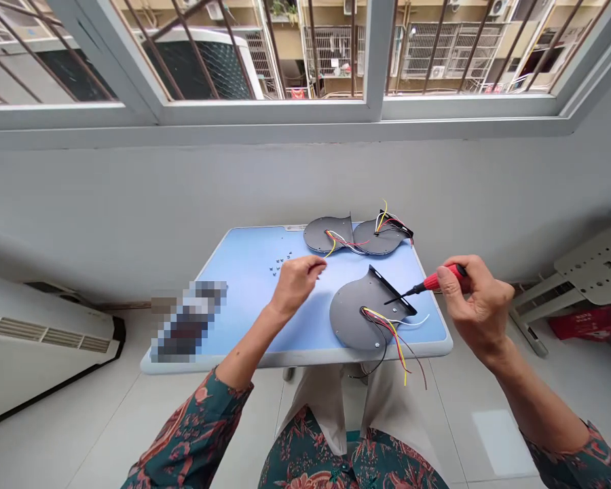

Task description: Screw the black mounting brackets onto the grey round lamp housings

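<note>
In my right hand (476,299) is a red and black screwdriver (432,280), its dark shaft slanting down to the left over a grey round metal plate (351,316). That plate lies near the table's front edge, with a black slotted bracket (392,291) along its right side. Yellow, red, white, black and brown wires (394,329) come out of a hole in it, some hanging past the edge. My left hand (298,282) is raised left of the plate, fingers pinched together; what they hold, if anything, is too small to tell. Several small screws (279,261) lie beyond this hand.
Two similar plates, one left (326,238) and one right (379,241), lie at the back of the blue table (249,299), wires loose on top. A blurred-out item (191,322) is at the left. The wall and barred window stand behind; a white appliance (45,339) is left.
</note>
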The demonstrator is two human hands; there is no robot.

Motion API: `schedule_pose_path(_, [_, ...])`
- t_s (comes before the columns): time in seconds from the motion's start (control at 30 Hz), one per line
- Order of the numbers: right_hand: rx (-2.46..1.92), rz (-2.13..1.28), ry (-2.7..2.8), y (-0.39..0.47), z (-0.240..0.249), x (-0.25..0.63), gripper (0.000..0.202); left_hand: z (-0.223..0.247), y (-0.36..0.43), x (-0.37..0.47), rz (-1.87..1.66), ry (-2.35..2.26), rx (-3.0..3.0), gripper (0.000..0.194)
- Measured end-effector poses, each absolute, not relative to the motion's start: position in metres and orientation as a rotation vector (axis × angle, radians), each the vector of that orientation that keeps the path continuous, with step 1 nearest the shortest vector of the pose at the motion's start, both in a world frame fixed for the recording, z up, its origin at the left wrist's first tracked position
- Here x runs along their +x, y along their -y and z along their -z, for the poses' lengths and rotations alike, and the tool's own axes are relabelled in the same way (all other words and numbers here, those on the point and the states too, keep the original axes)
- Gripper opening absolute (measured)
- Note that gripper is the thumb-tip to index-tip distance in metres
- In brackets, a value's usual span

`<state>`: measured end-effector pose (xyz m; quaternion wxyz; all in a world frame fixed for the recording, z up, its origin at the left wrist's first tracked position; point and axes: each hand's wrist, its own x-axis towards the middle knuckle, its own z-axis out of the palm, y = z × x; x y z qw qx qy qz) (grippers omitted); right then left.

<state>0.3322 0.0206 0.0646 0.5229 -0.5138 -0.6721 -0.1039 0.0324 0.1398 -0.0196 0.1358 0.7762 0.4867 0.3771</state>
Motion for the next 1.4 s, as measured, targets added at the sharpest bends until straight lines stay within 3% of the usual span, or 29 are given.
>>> schedule_pose_path(0.13, [-1.245, 0.194, 1.584, -0.031, -0.056, 0.332, 0.014, 0.018, -0.132, 0.089, -1.033, -1.050, 2.286, 0.018])
schedule_pose_path(0.27, [-1.259, 0.122, 1.571, -0.041, -0.049, 0.334, 0.017, 0.026, -0.137, 0.116, -0.916, -1.017, 2.356, 0.022])
schedule_pose_path(0.5, [-1.237, 0.081, 1.552, -0.058, -0.043, 0.332, 0.017, 0.037, -0.137, 0.117, -0.900, -1.046, 2.460, 0.016])
schedule_pose_path(0.97, [-1.308, 0.122, 1.487, -0.076, -0.038, 0.325, 0.021, 0.042, -0.136, 0.117, -1.000, -0.997, 2.462, 0.022])
schedule_pose_path(1.4, [-1.240, 0.380, 1.573, -0.075, -0.032, 0.322, 0.015, 0.037, -0.131, 0.117, -0.964, -1.016, 2.500, 0.018])
